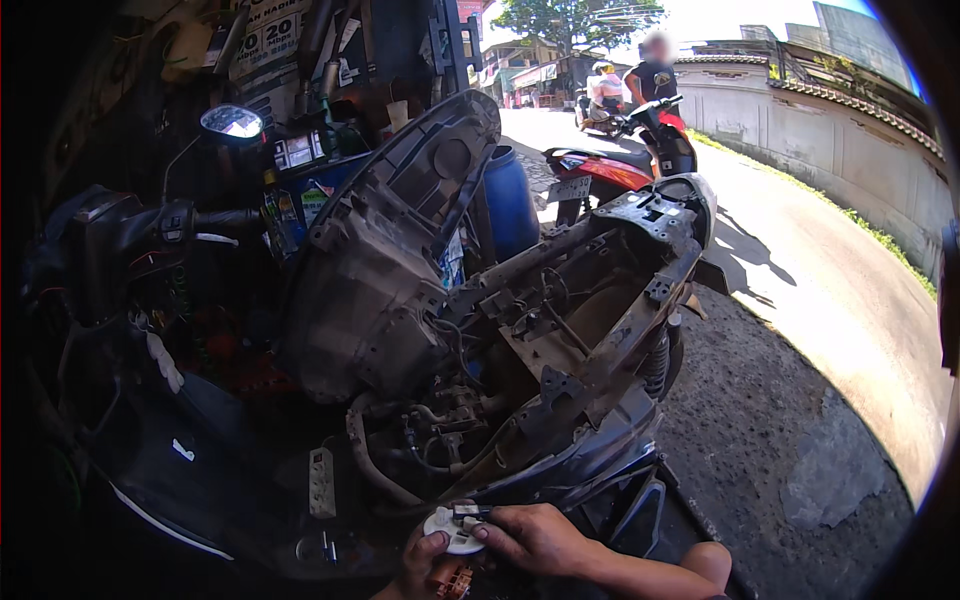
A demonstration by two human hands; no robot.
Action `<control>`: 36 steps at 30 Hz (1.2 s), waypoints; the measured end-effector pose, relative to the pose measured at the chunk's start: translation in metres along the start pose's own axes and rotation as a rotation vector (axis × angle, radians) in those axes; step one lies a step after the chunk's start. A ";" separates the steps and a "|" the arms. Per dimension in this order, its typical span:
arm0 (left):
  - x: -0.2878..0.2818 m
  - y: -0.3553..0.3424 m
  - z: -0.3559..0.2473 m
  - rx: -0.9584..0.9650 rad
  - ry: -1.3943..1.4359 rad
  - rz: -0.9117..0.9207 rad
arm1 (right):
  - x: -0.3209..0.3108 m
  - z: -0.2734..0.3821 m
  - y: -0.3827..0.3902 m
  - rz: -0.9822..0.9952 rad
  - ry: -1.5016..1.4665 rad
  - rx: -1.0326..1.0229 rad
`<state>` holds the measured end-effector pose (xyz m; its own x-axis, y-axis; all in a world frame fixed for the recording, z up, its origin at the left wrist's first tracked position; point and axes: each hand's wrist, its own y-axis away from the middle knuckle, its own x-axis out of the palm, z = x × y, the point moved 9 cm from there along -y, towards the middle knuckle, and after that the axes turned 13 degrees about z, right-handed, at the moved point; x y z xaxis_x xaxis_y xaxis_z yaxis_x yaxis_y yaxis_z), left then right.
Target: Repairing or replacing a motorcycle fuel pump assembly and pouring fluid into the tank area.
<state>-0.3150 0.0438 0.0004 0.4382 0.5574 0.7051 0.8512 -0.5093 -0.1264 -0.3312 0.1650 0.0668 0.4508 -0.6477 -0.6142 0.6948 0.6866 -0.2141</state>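
Low in the head view, my left hand (415, 563) is closed round what looks like a fuel pump (437, 522), with a round white plate on top and an orange-brown part below. The fingers of my right hand (540, 537) pinch at a small dark piece (470, 511) on top of the plate; whether it is fixed to the plate I cannot tell. Just beyond my hands stands a stripped scooter (590, 330), its frame, hoses and wires bare. Its dark seat bucket (385, 250) is tilted up to the left.
A pale power strip (320, 482) lies left of my hands, with small metal parts (330, 547) nearby. Handlebar and mirror (232, 122) rise at the left. Behind are a blue barrel (512, 205), a red scooter (620, 172) and a person (655, 82) on the sunlit road.
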 end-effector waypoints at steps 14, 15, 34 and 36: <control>-0.013 0.004 0.017 -0.001 0.248 -0.024 | -0.003 0.005 0.004 -0.033 -0.024 -0.016; -0.016 0.005 0.020 -0.011 0.343 0.032 | -0.005 0.006 0.004 -0.031 -0.010 -0.005; -0.009 0.002 0.002 0.067 -0.148 -0.098 | -0.010 0.006 0.005 -0.125 0.174 0.066; -0.014 0.003 0.001 0.073 -0.162 -0.075 | -0.011 0.004 0.006 -0.130 0.137 0.065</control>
<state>-0.3179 0.0348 -0.0102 0.4083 0.6931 0.5940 0.8993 -0.4169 -0.1318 -0.3296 0.1744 0.0755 0.2778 -0.6751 -0.6835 0.7789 0.5747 -0.2511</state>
